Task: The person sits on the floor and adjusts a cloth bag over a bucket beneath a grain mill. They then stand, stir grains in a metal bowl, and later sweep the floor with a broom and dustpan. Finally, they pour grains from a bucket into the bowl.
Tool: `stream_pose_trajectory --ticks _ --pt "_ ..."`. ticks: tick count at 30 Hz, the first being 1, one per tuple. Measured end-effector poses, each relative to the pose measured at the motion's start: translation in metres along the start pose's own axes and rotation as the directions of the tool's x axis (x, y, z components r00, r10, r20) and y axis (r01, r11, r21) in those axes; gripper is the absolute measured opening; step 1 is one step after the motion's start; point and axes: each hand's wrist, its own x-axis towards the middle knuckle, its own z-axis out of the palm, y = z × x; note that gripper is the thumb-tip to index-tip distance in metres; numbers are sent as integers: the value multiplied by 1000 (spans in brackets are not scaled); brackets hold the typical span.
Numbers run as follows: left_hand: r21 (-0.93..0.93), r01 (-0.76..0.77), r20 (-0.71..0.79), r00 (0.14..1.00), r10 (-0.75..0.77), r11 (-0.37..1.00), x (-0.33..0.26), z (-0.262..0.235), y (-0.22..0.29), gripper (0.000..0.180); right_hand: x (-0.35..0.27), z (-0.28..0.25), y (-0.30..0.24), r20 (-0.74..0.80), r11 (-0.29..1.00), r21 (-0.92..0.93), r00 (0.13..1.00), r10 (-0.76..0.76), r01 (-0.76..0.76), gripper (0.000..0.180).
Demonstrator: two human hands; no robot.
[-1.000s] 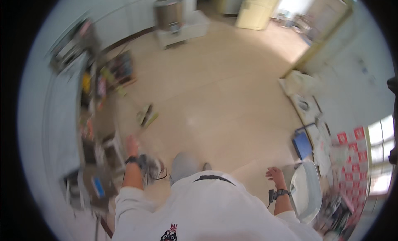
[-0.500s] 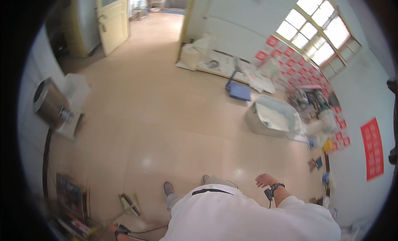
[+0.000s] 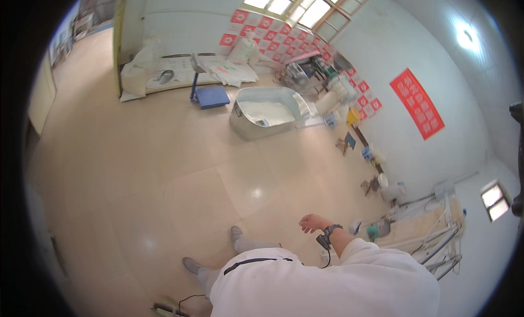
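Note:
My right hand (image 3: 312, 223) hangs in front of my body over the tiled floor, its fingers loosely bent and partly apart, holding nothing. A dark band with a small black device (image 3: 324, 238) is around that wrist, and a cable runs down from it. My left hand is out of the picture; only a thin black cable (image 3: 192, 297) shows near the lower edge on that side. Ahead on the floor stands a large grey metal tub (image 3: 252, 132) with white powdery material inside, well apart from my right hand.
A blue platform scale (image 3: 213, 97) stands left of the tub, with white sacks (image 3: 234, 74) behind it. Small stools (image 3: 346, 144) and containers line the right wall. A metal-framed table (image 3: 409, 235) is at right. An open doorway lies at far left.
The view has swung to the right, so the tub and scale now appear farther left and the right-hand table has come in. My left wrist has left the picture; my right hand stays empty.

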Motion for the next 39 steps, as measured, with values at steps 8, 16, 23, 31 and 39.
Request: stream_pose_trajectory --ticks 8,16,23,31,39 --pt "-55 -146 225 962 154 988 -114 30 149 36 65 4 128 -3 971 234 999 -51 50 35" --pt "-17 -7 635 772 16 1000 -319 103 275 33 143 -73 249 -22 920 382 996 -87 88 36" --pt "-60 -524 839 435 328 850 -591 195 411 29 200 -208 203 -171 799 350 872 -458 488 42" --pt "-325 -812 817 17 576 485 -861 386 505 28 258 -379 121 38 679 387 724 -688 624 46" --pt "-462 -863 718 -500 484 -206 -1211 535 585 49 314 -569 183 198 340 940 854 -482 -26 71"
